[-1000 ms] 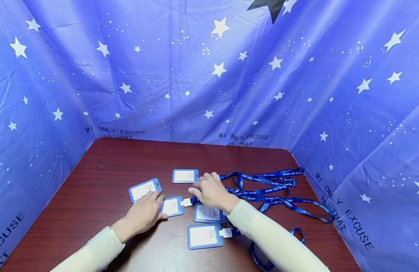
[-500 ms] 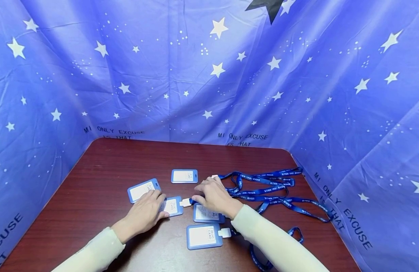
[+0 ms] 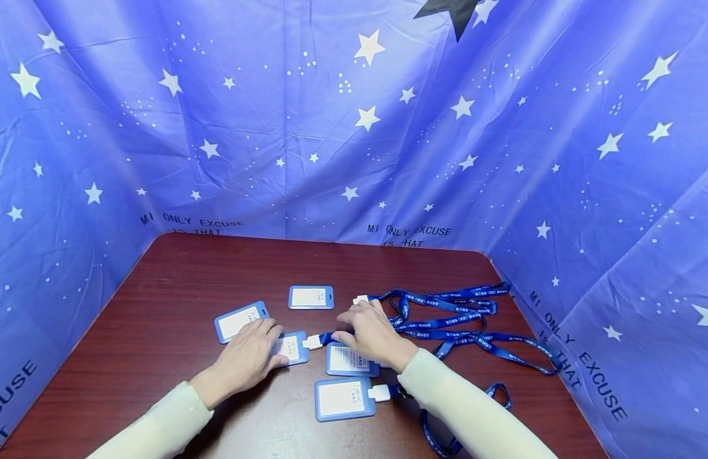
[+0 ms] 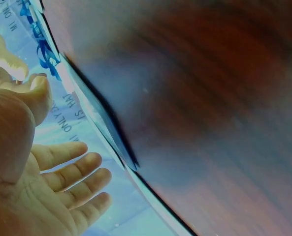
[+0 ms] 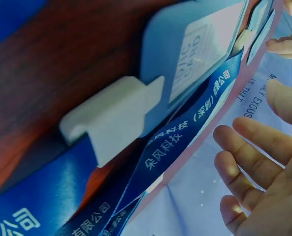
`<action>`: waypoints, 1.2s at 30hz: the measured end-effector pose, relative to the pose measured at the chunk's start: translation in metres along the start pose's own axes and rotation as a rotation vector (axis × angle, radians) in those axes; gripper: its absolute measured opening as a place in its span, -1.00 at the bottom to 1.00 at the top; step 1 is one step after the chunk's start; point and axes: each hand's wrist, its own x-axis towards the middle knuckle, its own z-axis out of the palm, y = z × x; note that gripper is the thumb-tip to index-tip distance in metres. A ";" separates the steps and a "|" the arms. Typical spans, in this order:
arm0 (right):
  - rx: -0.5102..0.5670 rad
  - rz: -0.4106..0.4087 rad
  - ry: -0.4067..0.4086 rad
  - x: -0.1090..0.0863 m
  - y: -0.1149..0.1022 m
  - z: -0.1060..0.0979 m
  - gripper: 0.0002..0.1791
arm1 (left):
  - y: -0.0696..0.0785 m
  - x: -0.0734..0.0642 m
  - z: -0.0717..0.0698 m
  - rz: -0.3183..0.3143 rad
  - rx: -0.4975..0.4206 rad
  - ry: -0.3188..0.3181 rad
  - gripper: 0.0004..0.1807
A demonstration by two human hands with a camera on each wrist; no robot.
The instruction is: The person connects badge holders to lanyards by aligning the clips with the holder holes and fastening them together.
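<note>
In the head view, my left hand lies with loosely straight fingers over a blue ID badge holder, partly covering it. This holder joins a blue lanyard by a white clip. A tilted badge holder sits just beyond those fingers. My right hand hovers with relaxed fingers over the lanyards, near another badge holder that it partly overlaps. A white clip shows past its fingertips. In the right wrist view the fingers are spread apart, beside a lanyard strap, holding nothing.
At the back lies a badge holder without a lanyard. Nearer the front, a clipped badge holder has its lanyard looping right under the right sleeve. The brown table is enclosed by a blue starry curtain.
My right hand has drawn slightly right and toward me, uncovering more of the white clip and the strap beside it. The left hand has stayed nearly in place on the badge holder.
</note>
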 end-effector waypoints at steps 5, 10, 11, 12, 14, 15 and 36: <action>-0.004 0.010 0.007 -0.005 0.000 -0.002 -0.60 | 0.002 0.000 0.001 0.003 -0.024 -0.007 -0.35; -0.018 0.048 0.005 -0.010 0.001 -0.004 -0.54 | 0.004 0.000 0.000 0.011 -0.057 -0.006 -0.29; -0.020 0.055 0.004 -0.010 0.002 -0.004 -0.51 | 0.004 0.000 0.000 0.012 -0.063 -0.006 -0.29; -0.021 0.059 0.005 -0.011 0.002 -0.004 -0.50 | 0.004 -0.001 0.000 0.011 -0.069 -0.007 -0.28; -0.024 0.065 0.007 -0.013 0.004 -0.004 -0.46 | 0.004 -0.001 -0.001 0.010 -0.075 -0.011 -0.27; -0.020 0.066 0.009 -0.014 0.005 -0.004 -0.45 | 0.003 -0.001 -0.001 0.009 -0.077 -0.012 -0.26; -0.031 0.134 0.018 -0.026 0.025 -0.008 -0.37 | -0.001 -0.018 -0.012 0.010 -0.109 -0.052 -0.18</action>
